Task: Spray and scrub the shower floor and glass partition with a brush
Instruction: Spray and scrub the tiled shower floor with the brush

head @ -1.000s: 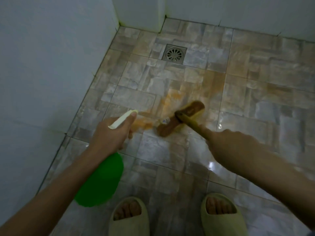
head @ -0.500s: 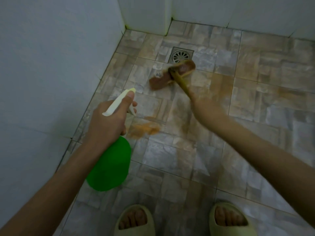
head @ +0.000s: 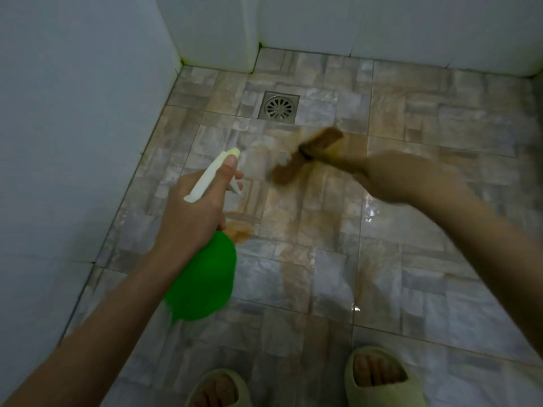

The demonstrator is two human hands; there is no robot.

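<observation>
- Gripping the brush (head: 320, 142) by its handle, the right hand (head: 402, 177) has its fingers curled round the shaft. Both hand and brush are blurred.
- The brush head sits just ahead of this hand and to its left, low against the shower floor (head: 411, 274).
- The left hand (head: 194, 218) is wrapped round the neck of the green spray bottle (head: 202, 280). The thumb lies along the white spray head (head: 211, 174) and a finger rests at the trigger.
- The bottle body hangs behind the left hand, toward the person. The nozzle points forward.
- An orange-brown smear (head: 308, 218) covers the wet tiles between the two hands. A denser orange patch (head: 238, 230) lies just right of the left hand, beside the bottle shoulder.
- The drain (head: 279, 107) is set in the floor beyond both hands, near the far corner.
- The wall (head: 73, 127) stands to the left of the left hand.
- Two pale slippers (head: 382, 377) stand behind the hands, at the near edge.
</observation>
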